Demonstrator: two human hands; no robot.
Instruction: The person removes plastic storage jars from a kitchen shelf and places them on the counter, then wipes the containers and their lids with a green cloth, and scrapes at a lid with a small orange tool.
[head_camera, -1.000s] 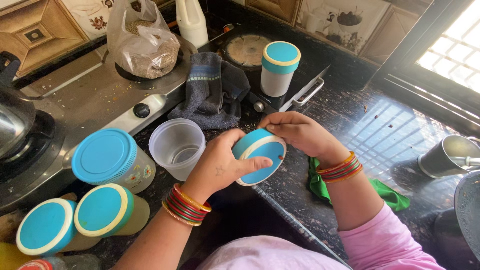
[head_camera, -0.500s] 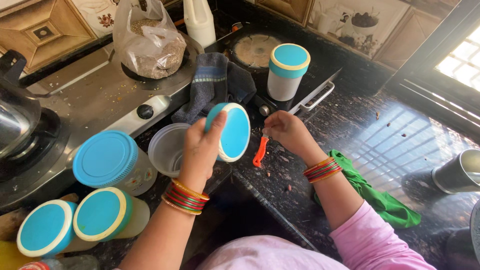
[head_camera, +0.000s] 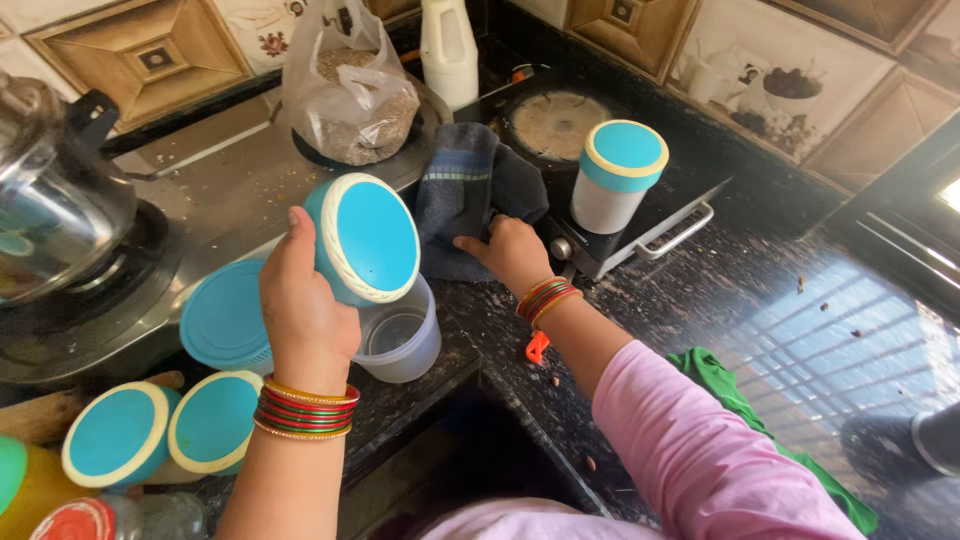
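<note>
Left hand (head_camera: 305, 310) is raised above the counter, fingers closed around a round blue plastic lid with a cream rim (head_camera: 362, 238), held tilted with its flat face toward the camera. Directly below it stands an open, clear plastic container (head_camera: 398, 345) at the edge of the dark speckled stone counter (head_camera: 700, 300). Right hand (head_camera: 512, 250) reaches forward, fingers curled onto a dark blue-grey folded cloth (head_camera: 465, 195) lying between the steel gas stove (head_camera: 200, 190) and an induction plate. A white canister with a blue lid (head_camera: 617, 178) stands on that plate. Three blue-lidded containers (head_camera: 225, 320) sit just left of the open one. A small orange object (head_camera: 537, 346) lies under the right wrist.
</note>
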